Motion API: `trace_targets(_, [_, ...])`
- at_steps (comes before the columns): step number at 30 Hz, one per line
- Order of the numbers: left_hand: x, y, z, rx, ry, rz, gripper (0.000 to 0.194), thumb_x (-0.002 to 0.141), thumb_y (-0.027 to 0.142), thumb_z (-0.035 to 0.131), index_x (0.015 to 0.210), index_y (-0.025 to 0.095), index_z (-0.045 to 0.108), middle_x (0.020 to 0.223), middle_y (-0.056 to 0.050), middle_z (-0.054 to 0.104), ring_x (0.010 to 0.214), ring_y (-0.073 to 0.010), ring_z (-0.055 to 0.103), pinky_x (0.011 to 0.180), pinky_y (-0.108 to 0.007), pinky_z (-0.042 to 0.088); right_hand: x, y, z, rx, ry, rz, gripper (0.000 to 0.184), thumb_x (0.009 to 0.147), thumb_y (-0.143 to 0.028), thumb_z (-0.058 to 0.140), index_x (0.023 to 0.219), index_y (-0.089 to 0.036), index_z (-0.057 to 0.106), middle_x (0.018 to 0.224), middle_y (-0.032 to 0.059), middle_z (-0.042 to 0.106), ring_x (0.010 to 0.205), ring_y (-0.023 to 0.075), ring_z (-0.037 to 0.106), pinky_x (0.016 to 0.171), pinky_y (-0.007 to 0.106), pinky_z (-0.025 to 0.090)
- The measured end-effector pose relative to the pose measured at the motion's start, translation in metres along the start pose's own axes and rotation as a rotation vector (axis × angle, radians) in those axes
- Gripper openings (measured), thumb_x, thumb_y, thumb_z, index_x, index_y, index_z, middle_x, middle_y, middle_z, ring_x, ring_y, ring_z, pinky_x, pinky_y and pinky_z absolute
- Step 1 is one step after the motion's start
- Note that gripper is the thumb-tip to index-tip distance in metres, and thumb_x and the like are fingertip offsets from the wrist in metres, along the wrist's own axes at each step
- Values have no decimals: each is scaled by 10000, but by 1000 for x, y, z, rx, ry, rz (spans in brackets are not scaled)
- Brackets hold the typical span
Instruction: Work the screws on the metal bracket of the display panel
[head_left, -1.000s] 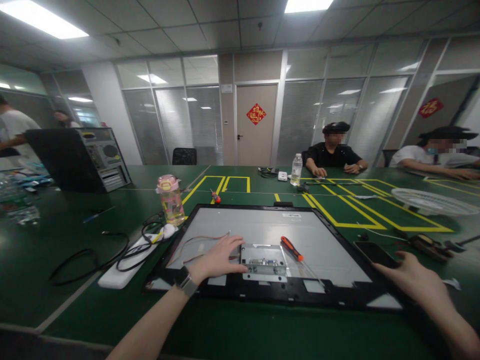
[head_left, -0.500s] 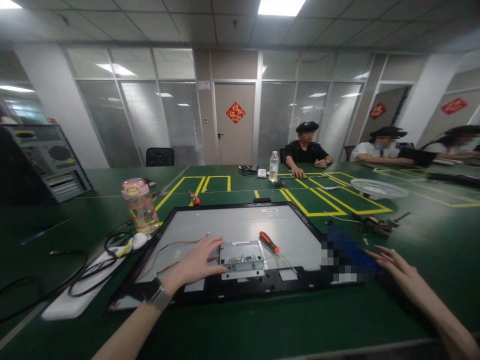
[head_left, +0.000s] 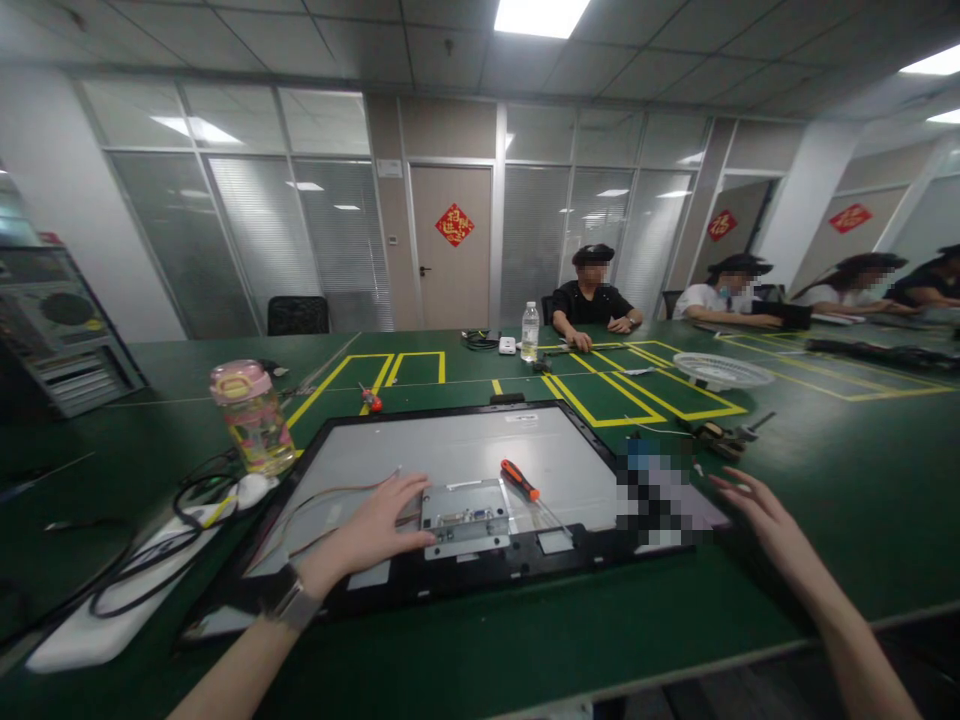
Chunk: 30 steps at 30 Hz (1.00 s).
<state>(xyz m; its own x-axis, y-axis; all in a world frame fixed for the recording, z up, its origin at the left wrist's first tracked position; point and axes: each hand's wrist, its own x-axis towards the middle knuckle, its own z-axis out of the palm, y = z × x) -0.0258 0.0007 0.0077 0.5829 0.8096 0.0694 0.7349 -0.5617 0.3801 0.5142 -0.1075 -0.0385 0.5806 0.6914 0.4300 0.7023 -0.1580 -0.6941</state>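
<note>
A monitor panel in a black frame (head_left: 592,424) lies back up on the green table. On its lower middle sits a metal board housing (head_left: 466,505) with video ports facing me. My left hand (head_left: 382,525) rests at the housing's left end, thumb and fingers apart and touching its edge. Beside the housing, a screwdriver (head_left: 520,480) with an orange and black handle lies slantwise on the panel. My right hand (head_left: 761,510) hovers to the right of the panel, fingers stretched out and holding nothing. Close to its fingertips is a flat pixelated item (head_left: 667,495) overlapping the panel's right corner.
Left of the panel stand a pink-lidded bottle (head_left: 255,420) and a white power strip (head_left: 112,590) with tangled black cables. Beyond lie a small red tool (head_left: 371,400), a water bottle (head_left: 529,335) and a round white tray (head_left: 722,370). Co-workers sit across the table.
My view has turned slightly right. My right hand has lifted away from the flat pixelated item, whose blurred colour went from blue to purplish. My left hand stays at the housing.
</note>
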Motion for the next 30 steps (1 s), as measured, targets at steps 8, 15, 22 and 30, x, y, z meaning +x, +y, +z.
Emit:
trace_targets(8, [-4, -2, 1, -23, -5, -23, 752, 799, 611, 625, 1417, 241, 408, 1526, -104, 345, 1424, -342, 247, 1148, -498, 246, -13, -109, 44, 175, -227, -157, 420, 762, -527, 514, 939, -182, 675, 977, 129, 723, 905, 305, 682, 831, 413, 512])
trace_targets(15, [-5, -4, 3, -15, 2, 9, 777, 793, 649, 610, 1421, 245, 397, 1520, -102, 356, 1423, -336, 248, 1151, -492, 236, -44, -225, 133, -260, -806, -472, 482, 735, -156, 625, 1214, -205, 598, 1100, 160, 676, 837, 272, 695, 751, 356, 468])
trace_targets(22, [-5, -2, 3, -12, 24, 31, 766, 779, 634, 639, 1401, 239, 429, 1502, -107, 385, 1397, -338, 302, 1147, -501, 243, -22, -241, 135, -82, -687, -412, 302, 840, -123, 497, 1133, -161, 562, 1002, 177, 718, 927, 299, 694, 773, 395, 488])
trace_targets(30, [-3, -2, 4, 2, 29, 35, 759, 788, 613, 647, 1404, 229, 426, 1495, -103, 397, 1391, -319, 319, 1162, -482, 224, -41, -235, 118, 1123, -730, 24, 536, 719, -412, 752, 1124, -238, 447, 954, 71, 733, 851, 266, 736, 714, 407, 592])
